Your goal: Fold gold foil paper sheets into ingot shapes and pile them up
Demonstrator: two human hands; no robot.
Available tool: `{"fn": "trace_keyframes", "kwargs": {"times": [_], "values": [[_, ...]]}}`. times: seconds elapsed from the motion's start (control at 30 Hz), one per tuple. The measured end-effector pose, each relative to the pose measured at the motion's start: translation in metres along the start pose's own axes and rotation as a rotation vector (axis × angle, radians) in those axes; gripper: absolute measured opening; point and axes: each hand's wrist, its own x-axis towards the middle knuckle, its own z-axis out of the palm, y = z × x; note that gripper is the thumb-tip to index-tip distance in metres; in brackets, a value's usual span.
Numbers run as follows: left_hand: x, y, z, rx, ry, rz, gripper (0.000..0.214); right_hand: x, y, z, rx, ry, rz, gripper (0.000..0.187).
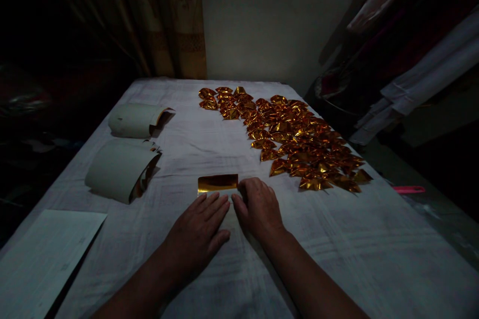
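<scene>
A sheet of gold foil paper (pixel 217 183) lies in front of me, with a shiny gold strip on the far side and a pale strip nearer me. My left hand (pixel 200 227) rests flat, its fingers stretched out onto the near edge of the sheet. At the sheet's right end is my right hand (pixel 260 205), fingers curled and thumb close to them, closed on the edge. Its exact pinch is partly hidden by the fingers. Beyond it, to the right, spreads a large group of folded gold foil pieces (pixel 280 129).
Two curled stacks of grey-backed paper, a farther one (pixel 132 120) and a nearer one (pixel 116 169), stand on the left of the cloth-covered table (pixel 187 149). A pale flat board (pixel 48 254) is at the near left. Clothes (pixel 422 89) hang at the right, past the table edge.
</scene>
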Motion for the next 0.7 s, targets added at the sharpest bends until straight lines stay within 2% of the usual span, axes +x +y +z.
{"fn": "trace_keyframes", "kwargs": {"times": [0.17, 0.47, 0.6, 0.7], "values": [[0.0, -0.012, -0.013, -0.001, 0.01, -0.035, 0.037, 0.0, 0.002, -0.002, 0.034, -0.01, -0.004, 0.008], [-0.009, -0.041, -0.027, 0.01, -0.009, -0.035, 0.032, 0.0, 0.005, -0.007, 0.061, -0.019, -0.028, 0.011], [-0.01, -0.041, -0.028, 0.044, -0.047, -0.031, 0.032, -0.003, -0.008, -0.009, 0.105, -0.012, -0.225, 0.022], [-0.009, -0.039, -0.029, 0.062, -0.052, -0.025, 0.034, -0.01, -0.02, -0.008, 0.105, -0.18, -0.41, 0.038]]}}
